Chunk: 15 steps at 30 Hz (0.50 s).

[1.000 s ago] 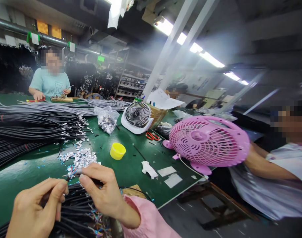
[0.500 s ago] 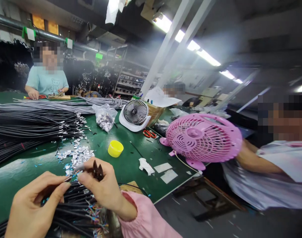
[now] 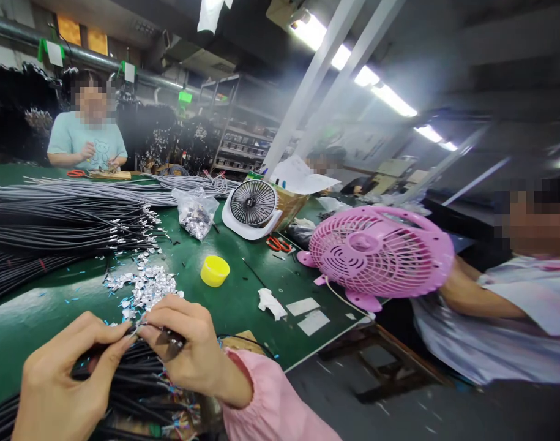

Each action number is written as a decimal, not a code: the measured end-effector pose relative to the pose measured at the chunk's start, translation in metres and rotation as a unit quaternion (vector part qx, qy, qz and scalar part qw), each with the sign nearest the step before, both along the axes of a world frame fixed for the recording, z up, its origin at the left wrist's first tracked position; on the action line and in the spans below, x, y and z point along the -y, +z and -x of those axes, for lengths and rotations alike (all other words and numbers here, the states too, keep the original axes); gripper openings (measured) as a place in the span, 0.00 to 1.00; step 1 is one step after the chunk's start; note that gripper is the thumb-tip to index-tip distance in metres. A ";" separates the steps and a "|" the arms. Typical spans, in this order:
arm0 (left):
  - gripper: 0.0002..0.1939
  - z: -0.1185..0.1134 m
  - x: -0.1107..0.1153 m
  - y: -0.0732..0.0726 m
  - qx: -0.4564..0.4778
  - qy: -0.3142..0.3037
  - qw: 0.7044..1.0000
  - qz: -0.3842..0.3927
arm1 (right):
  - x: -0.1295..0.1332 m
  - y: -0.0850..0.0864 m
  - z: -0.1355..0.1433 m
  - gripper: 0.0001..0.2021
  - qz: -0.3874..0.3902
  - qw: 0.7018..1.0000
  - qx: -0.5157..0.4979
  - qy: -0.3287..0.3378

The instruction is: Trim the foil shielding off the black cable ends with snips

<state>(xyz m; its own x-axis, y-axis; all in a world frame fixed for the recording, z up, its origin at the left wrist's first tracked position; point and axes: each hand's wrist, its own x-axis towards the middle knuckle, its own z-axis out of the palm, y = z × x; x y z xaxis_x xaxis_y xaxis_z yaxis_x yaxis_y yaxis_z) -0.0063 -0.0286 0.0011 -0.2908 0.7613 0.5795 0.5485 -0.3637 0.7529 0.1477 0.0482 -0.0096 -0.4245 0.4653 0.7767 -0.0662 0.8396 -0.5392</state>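
My left hand (image 3: 66,380) is closed in a pinch on a thin cable end (image 3: 135,329), with thumb and forefinger pressed together. Close against it, my right hand (image 3: 194,346) pinches at the same end with its fingertips. Tucked within the right hand is a pair of dark nippers (image 3: 172,344), partly hidden and blurred. Below both hands lies a bundle of black cables (image 3: 133,398) with coloured wire ends fanned out. Just beyond the fingertips is a heap of silver foil scraps (image 3: 153,285) mixed with small blue bits.
Stacked black cables (image 3: 68,226) lie left on the green table (image 3: 243,306). Beyond the hands stand a yellow cup (image 3: 215,271), a bag of small parts (image 3: 196,214), a white fan (image 3: 253,205) and orange scissors (image 3: 278,244). A pink fan (image 3: 380,251) stands right; co-workers sit opposite and right.
My right hand has come closer to the left, its fingertips now meeting at the cable end. The nippers have turned down in the palm. The co-worker opposite has raised a hand.
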 end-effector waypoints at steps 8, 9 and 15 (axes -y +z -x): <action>0.14 0.002 0.001 -0.002 0.030 -0.043 0.997 0.064 | 0.001 -0.006 0.003 0.12 0.007 0.996 0.025 -0.086; 0.14 0.001 0.001 -0.004 0.036 -0.018 0.997 0.061 | 0.003 -0.008 0.003 0.11 0.003 0.994 0.022 -0.106; 0.13 -0.004 -0.002 0.005 0.085 -0.022 0.995 0.052 | 0.001 -0.011 0.008 0.15 0.103 0.992 0.059 -0.041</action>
<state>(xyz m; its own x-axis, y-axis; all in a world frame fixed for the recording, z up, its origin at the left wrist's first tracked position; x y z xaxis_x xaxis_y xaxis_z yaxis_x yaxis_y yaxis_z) -0.0024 -0.0268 0.0063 -0.3440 0.8283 0.4422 0.3949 -0.2997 0.8685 0.1401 0.0470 -0.0211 -0.4605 0.6456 0.6092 0.0713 0.7110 -0.6996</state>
